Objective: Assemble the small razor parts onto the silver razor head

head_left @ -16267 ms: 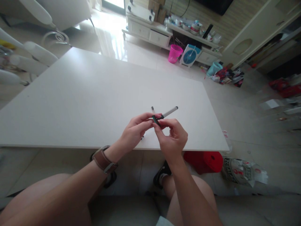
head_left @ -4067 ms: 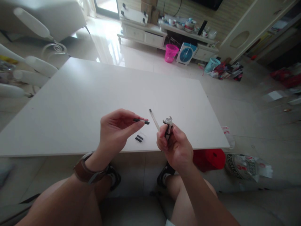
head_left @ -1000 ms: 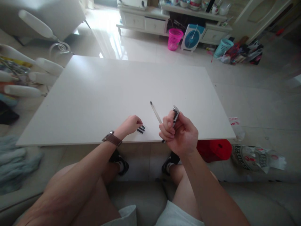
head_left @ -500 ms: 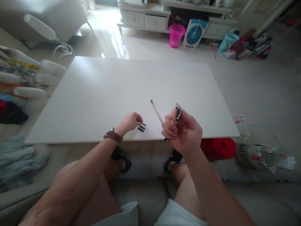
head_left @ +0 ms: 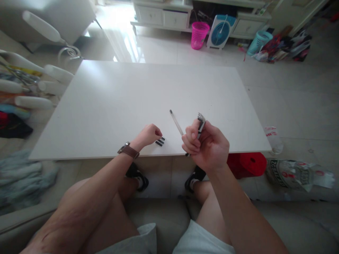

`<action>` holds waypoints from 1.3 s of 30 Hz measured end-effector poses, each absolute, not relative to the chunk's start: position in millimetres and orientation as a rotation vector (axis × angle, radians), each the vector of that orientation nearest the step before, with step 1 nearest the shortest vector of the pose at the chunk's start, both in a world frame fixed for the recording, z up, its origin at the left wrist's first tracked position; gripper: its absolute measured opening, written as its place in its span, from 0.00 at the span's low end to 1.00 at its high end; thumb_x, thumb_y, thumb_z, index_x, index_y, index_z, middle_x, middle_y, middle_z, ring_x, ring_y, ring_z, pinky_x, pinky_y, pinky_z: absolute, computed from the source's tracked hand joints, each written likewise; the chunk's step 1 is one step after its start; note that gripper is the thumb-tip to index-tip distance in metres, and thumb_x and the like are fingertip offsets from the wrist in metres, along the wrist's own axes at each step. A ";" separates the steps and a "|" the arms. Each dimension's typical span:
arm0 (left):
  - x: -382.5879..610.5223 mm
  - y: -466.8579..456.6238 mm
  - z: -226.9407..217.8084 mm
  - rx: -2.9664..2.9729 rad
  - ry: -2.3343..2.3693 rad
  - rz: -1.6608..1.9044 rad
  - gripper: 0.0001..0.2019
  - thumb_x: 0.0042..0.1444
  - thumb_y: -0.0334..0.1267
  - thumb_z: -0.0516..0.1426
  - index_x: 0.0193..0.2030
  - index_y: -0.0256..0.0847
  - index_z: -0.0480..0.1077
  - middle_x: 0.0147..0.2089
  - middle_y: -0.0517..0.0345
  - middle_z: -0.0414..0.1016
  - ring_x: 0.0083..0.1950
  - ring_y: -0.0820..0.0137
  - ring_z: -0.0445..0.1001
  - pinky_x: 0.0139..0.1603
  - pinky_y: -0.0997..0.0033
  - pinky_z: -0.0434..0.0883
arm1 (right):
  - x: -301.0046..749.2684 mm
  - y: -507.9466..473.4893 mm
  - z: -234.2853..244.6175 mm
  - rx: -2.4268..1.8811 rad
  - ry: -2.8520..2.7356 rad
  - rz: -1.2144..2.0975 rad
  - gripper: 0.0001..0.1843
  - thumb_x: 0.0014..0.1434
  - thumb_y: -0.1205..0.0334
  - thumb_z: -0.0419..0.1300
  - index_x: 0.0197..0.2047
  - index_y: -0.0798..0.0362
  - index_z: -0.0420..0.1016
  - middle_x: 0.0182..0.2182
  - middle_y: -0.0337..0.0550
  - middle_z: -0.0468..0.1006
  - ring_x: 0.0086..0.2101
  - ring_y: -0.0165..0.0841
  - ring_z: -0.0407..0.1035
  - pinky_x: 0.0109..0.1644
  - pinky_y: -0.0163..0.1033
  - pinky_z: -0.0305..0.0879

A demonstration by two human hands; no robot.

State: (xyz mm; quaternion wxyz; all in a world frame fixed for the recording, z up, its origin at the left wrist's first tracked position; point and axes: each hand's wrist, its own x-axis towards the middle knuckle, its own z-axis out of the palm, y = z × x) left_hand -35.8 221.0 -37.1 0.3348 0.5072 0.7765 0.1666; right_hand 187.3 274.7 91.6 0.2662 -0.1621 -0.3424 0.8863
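– Black, those small strips (head_left: 160,142); found where on the white table (head_left: 119,102)?

– Close to the near edge, roughly midway between the two near corners, right at the fingertips of the left hand (head_left: 149,135); far nearer to that than to the right hand (head_left: 208,146)

– Pinching one there?

– Can't tell; looks closed up, with thumb against fingers, at the far left of the strips, but too small to make out whether gripping or only touching

– Lying which way?

– Side by side, slanting lengthwise from far left to near right, down towards the near edge

– And on the right?

– Fingers curled tightly round a silver-and-black tool (head_left: 201,122), with the metal head up and clear of the grip; off from the strips towards the near right corner

– Between the two?

– Just a pale rod (head_left: 176,122), slanting much like the strips, with the dark tip towards the far edge and the other end by the curled fingers
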 end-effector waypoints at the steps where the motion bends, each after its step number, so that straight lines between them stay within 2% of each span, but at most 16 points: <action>1: -36.0 220.8 -35.9 1.325 2.026 0.440 0.08 0.51 0.30 0.60 0.32 0.37 0.83 0.33 0.52 0.85 0.37 0.64 0.82 0.41 0.69 0.74 | 187.2 274.7 91.9 -0.447 -0.926 2.391 0.21 0.68 0.52 0.54 0.25 0.53 0.70 0.18 0.33 0.55 0.19 0.26 0.46 0.21 0.31 0.46; 9: -36.1 220.7 -33.5 1.346 2.038 0.459 0.08 0.50 0.30 0.61 0.33 0.37 0.82 0.31 0.53 0.83 0.35 0.65 0.80 0.40 0.69 0.75 | 186.6 274.2 91.7 -0.445 -0.937 2.388 0.22 0.68 0.52 0.54 0.25 0.53 0.70 0.18 0.33 0.54 0.18 0.26 0.46 0.21 0.31 0.46; 17: -32.2 220.0 -43.7 1.447 2.068 0.453 0.11 0.51 0.29 0.58 0.35 0.38 0.83 0.35 0.52 0.84 0.40 0.64 0.80 0.45 0.67 0.74 | 186.9 273.8 92.2 -0.466 -0.954 2.374 0.22 0.68 0.51 0.54 0.25 0.52 0.70 0.18 0.33 0.55 0.19 0.26 0.46 0.21 0.31 0.46; 23: -31.6 220.2 -47.9 1.482 2.060 0.446 0.12 0.51 0.29 0.58 0.37 0.38 0.84 0.35 0.51 0.84 0.40 0.64 0.80 0.44 0.67 0.74 | 186.3 273.7 92.6 -0.462 -0.954 2.376 0.22 0.68 0.51 0.54 0.25 0.52 0.71 0.18 0.33 0.55 0.19 0.26 0.46 0.21 0.31 0.46; 30: -30.5 221.6 -42.5 1.482 2.040 0.469 0.11 0.52 0.30 0.58 0.36 0.38 0.83 0.34 0.53 0.85 0.39 0.65 0.80 0.45 0.68 0.74 | 186.1 273.6 94.4 -0.498 -0.904 2.396 0.24 0.69 0.50 0.54 0.24 0.52 0.67 0.18 0.33 0.55 0.18 0.26 0.47 0.21 0.31 0.47; 39: -27.1 221.3 -52.0 1.543 2.037 0.446 0.15 0.54 0.28 0.56 0.40 0.38 0.85 0.37 0.49 0.85 0.40 0.63 0.80 0.49 0.66 0.73 | 185.7 273.0 94.8 -0.462 -0.962 2.369 0.22 0.68 0.52 0.53 0.25 0.52 0.71 0.18 0.34 0.55 0.19 0.26 0.46 0.22 0.31 0.47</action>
